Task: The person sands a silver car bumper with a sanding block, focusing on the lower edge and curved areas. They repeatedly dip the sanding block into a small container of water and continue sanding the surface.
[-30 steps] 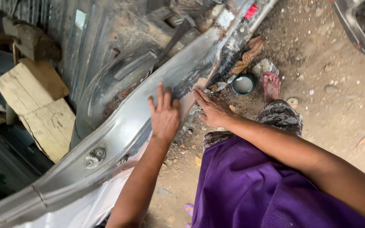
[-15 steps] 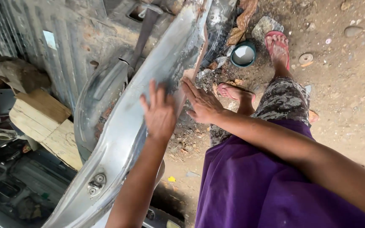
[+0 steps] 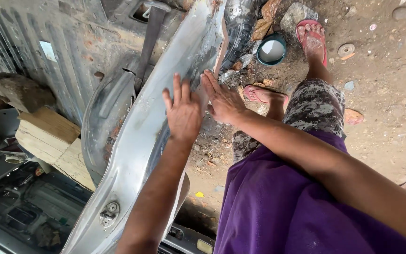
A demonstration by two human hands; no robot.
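1. Left hand lies flat on the grey sanded car body sill, fingers spread wide, gripping nothing.
2. Right hand sits just right of it, fingers straight, palm pressed to the sill's edge.
3. Sill runs diagonally, near left to far centre.
4. Teal bowl sits far right on dirt.

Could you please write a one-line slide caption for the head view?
Both hands, left hand and right hand, rest flat on a grey car body panel above dirt ground.
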